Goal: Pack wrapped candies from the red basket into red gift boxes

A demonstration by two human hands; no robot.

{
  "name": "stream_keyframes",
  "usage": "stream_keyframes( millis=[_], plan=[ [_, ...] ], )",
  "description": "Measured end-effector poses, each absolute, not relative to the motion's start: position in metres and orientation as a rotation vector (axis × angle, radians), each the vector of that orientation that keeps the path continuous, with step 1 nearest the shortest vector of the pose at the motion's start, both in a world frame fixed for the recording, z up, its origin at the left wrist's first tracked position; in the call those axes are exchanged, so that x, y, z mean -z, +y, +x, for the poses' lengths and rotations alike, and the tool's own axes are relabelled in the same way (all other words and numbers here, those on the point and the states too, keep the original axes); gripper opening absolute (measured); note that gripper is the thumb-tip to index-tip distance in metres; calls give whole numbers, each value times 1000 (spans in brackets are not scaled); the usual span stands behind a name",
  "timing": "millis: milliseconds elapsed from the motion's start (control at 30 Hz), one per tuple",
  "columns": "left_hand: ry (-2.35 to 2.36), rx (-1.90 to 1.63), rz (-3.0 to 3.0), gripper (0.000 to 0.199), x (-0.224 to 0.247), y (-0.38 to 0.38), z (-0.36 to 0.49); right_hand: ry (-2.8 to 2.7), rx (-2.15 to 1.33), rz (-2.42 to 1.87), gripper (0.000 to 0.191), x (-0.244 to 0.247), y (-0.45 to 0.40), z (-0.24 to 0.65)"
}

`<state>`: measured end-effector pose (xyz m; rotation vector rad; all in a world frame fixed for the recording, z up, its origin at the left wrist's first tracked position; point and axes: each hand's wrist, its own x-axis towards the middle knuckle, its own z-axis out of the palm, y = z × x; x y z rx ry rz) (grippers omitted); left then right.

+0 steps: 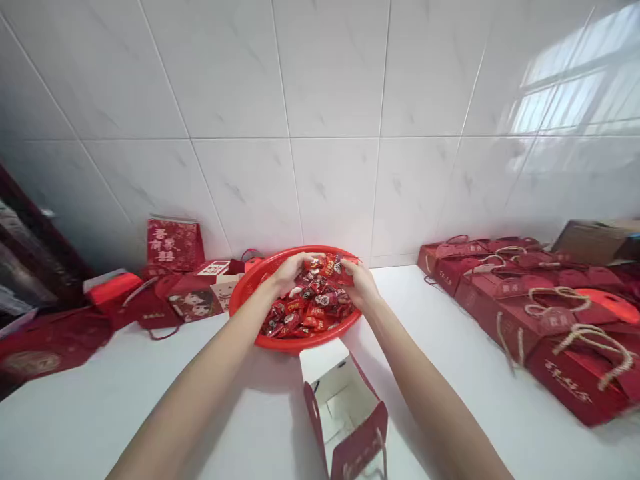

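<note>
A red plastic basket [300, 345] holds many red wrapped candies [315, 312]. Over its far side, my left hand [294, 272] has its fingers curled around red-wrapped candy. Opposite it, my right hand [361, 287] closes on more red-wrapped candy, thumb and fingers partly hidden by the wrappers. Both hands are close together above the pile. Between my forearms, in front of the basket, stands a dark red gift box [345, 407] with its top flaps open. Its white inside shows no contents, and a cord handle hangs at the near side.
Rows of closed red gift boxes [505, 287] with rope handles fill the right side. More red boxes and bags [185, 300] stand at the left, a patterned red bag [175, 243] behind them. A tiled wall [335, 193] bounds the white tabletop [400, 280]. A cardboard box [590, 241] sits far right.
</note>
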<state>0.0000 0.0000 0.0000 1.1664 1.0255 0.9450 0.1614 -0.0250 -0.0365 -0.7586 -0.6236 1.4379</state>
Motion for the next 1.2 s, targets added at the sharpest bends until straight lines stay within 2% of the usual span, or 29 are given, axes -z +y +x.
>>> stream_keyframes(
  millis=[333, 633, 933, 1200],
  plan=[
    [1032, -992, 1301, 41, 7, 3, -3, -596, -1433, -790, 10, 28, -33, 160],
    [1014, -1041, 1380, 18, 7, 0, -2, -613, -1447, -791, 6, 24, -36, 160],
    [1145, -1036, 1395, 22, 4, -1, 0, -588, -1460, -771, 6, 23, -37, 160],
    [1199, -1055, 1529, 12, 10, 7, -6, -522, -1449, -765, 10, 25, -32, 160]
  ],
)
